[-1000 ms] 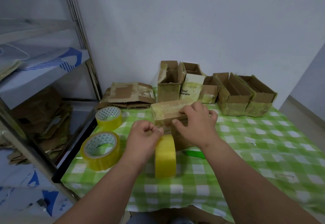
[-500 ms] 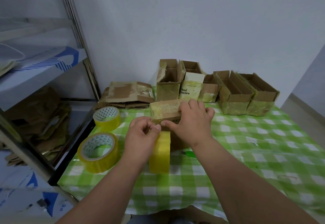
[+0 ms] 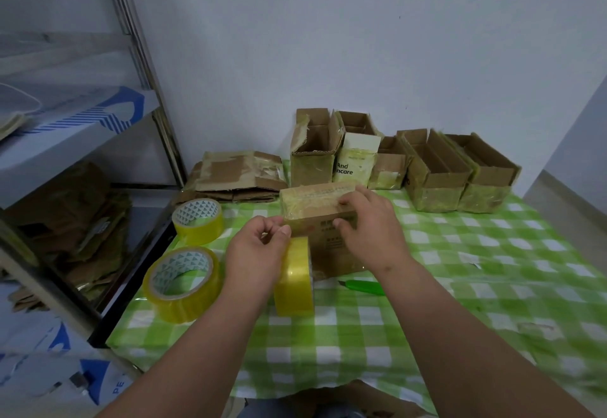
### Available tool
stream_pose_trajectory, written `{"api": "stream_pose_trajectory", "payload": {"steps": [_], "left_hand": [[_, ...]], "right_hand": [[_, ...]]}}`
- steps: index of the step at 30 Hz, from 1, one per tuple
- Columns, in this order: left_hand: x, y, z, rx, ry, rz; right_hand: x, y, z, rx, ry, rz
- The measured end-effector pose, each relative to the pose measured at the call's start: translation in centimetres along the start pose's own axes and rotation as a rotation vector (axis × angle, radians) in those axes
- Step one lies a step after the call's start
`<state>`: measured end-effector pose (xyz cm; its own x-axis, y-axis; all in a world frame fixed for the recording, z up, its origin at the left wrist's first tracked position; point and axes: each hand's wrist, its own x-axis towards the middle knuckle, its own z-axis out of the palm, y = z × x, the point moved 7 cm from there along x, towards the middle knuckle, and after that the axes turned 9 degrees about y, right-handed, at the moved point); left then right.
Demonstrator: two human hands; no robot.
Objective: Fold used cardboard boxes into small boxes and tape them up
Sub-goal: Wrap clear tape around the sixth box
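**Tape drawn at the near left corner of the box**

A small brown cardboard box (image 3: pixel 323 220), its top already glazed with yellowish tape, is stood on the green-and-white checked tablecloth (image 3: pixel 460 253), its long axis running left to right. It is steadied by the right hand (image 3: pixel 371 233), whose fingers are curled over its top and near face. An upright yellow roll of clear packing tape (image 3: pixel 293 278) is stood just beside the box's left end. What is probably the tape's free end is pinched by the left hand (image 3: pixel 258 250) at that corner, so the left hand is judged nearer to the coming seam. The strip itself cannot be made out. A green utility knife (image 3: pixel 363 287) is partly hidden beneath the right forearm.
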<state>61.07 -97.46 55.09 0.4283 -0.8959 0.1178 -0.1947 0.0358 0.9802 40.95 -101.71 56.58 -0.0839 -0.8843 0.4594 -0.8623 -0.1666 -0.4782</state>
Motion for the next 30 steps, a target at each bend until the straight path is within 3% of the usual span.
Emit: {"api": "stream_pose_trajectory", "payload": {"steps": [6,14,18,25,30], "left_hand": [[0.2,0.1,0.3,-0.007,-0.044,-0.019],[0.3,0.0,1.2,0.039,-0.126,-0.022],[0.3,-0.3,1.5,-0.031,-0.151,-0.075],[0.9,0.0,1.0,-0.085,-0.157,-0.085],[0.7,-0.1,-0.3,-0.077,-0.073,-0.026]], "right_hand": [[-0.2,0.6,-1.2,0.111,0.068,0.155],[0.1,0.9,-1.3,0.014,-0.207,0.237],[0.1,0.9,-1.1,0.141,-0.271,0.245],[0.0,0.7,-1.8,0.184,-0.141,0.261],[0.0,0.8,-1.8,0.237,-0.043,0.286]]}}
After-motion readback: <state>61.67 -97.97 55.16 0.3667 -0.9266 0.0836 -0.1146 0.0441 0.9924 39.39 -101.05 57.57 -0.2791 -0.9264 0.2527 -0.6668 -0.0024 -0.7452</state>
